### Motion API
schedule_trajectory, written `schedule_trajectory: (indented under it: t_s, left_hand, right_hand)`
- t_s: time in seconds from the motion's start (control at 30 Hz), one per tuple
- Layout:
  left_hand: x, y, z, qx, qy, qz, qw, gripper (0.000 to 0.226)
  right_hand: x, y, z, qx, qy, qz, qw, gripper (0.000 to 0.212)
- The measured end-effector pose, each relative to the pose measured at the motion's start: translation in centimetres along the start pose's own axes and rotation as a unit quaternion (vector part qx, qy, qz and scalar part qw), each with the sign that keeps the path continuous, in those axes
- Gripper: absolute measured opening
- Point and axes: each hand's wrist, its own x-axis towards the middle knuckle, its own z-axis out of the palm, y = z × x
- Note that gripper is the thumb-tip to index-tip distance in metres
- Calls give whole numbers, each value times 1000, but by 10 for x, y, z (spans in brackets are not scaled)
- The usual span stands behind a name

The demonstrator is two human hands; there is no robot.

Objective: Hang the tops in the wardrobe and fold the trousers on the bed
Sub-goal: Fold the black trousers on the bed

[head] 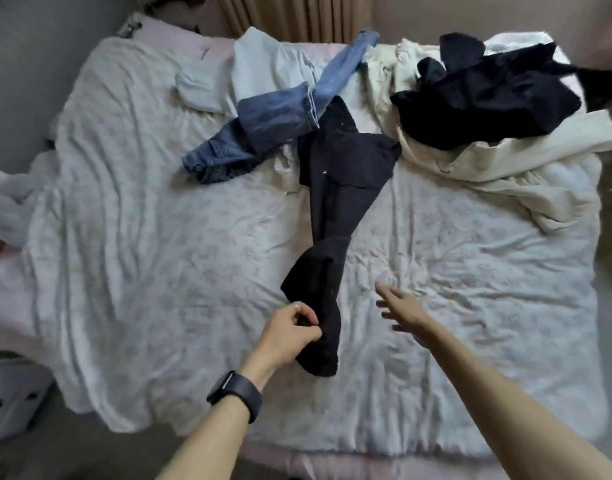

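Pinched leg end of black trousers (pixel 335 188) near front edge of bed (pixel 131 244) with left hand (pixel 290 336); held right hand (pixel 403 308) spread, empty. Risked dragging overlapping jeans (pixel 269 116) along if tugged.

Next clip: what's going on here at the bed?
A person is at the bed, sorting clothes. The left hand pinches the leg end of the black trousers, which lie stretched out, unfolded, across it. The right hand is open, reaching out beside them and holding nothing. Farther back lie blue jeans, a pale blue garment, and a cream garment with a black garment heaped on it.
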Motion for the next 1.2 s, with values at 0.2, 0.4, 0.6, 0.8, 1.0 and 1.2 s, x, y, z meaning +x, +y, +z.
schedule_trajectory:
  t_s: [0.2,0.4,0.6,0.8,1.0,1.2]
  left_hand:
    - [-100,-87,-10,76,-182,-54,979,20]
    - [-142,-187,-39,189,-106,-63,974,22]
    - [-134,-212,-65,236,-118,-58,963,31]
    - [-80,-143,-74,260,-78,5,963,48]
    - [21,-29,-40,284,-36,114,951,46]
    - [124,29,6,330,-30,154,931,48]
  right_hand:
    - [-87,-11,77,174,12,-30,984,63]
    - [-117,40,168,13,10,33,999,47]
    - [-147,89,197,-36,26,23,999,44]
    - [-125,69,152,8,86,2,996,45]
    - [-35,2,54,69,159,-42,984,53]
    - [85,-40,-14,194,175,-44,964,92]
